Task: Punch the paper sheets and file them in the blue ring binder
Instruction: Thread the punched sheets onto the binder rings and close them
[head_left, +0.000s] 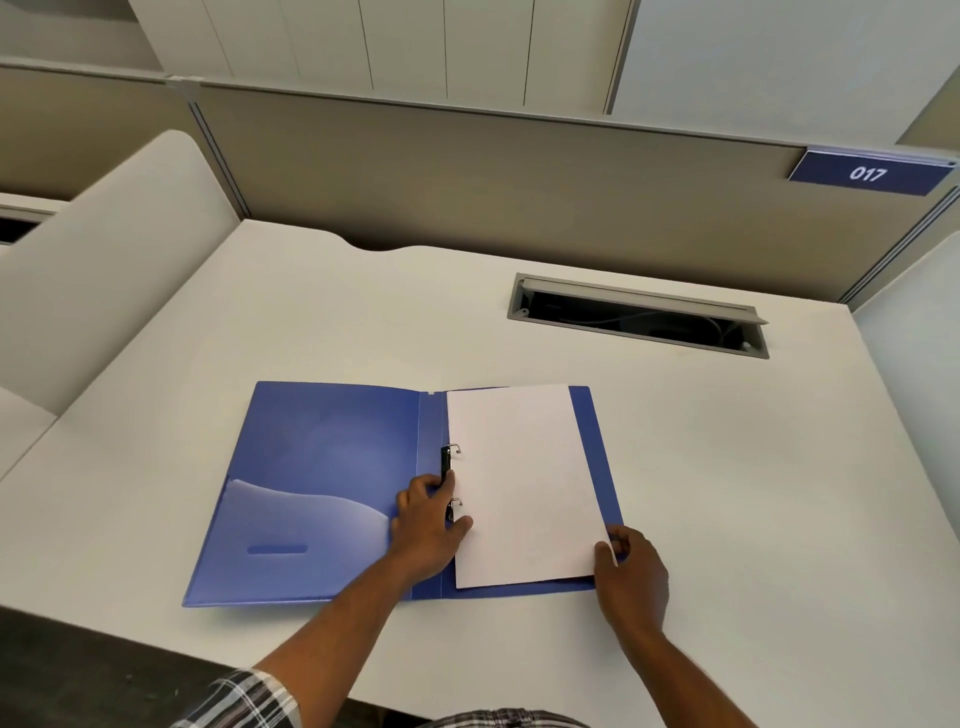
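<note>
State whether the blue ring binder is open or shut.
Open: the blue ring binder lies spread flat, inside pocket and rings exposed.

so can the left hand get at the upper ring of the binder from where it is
Probably yes. The left hand rests on the clip by the lower ring, and the upper ring stands just beyond its fingers with nothing over it.
</note>
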